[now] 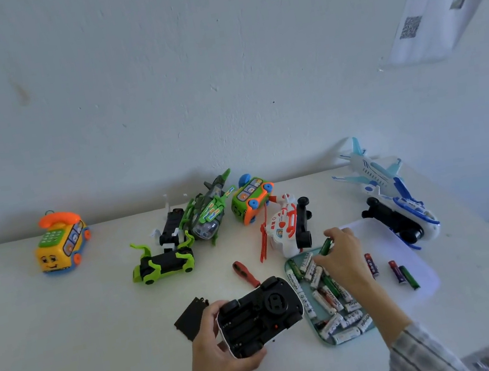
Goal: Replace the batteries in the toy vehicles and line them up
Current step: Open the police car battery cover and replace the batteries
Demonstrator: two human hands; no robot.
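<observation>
My left hand [214,350] grips an upturned toy car [260,314] with a white body and a black underside, its battery bay open. The bay's black cover [191,320] lies on the table just left of it. My right hand [342,254] pinches a green battery [325,246] over the far end of a teal tray [325,335] that holds several white and green batteries. Three used batteries [403,273] lie on a white sheet [417,260] to the right.
A red-handled screwdriver [246,274] lies beyond the car. Farther back lie a green-black car [164,265], a grey-green plane [209,214], a green-orange bus [252,200], a white-orange helicopter [285,227] and a blue-white airliner [393,192]. A yellow phone bus [61,241] stands far left.
</observation>
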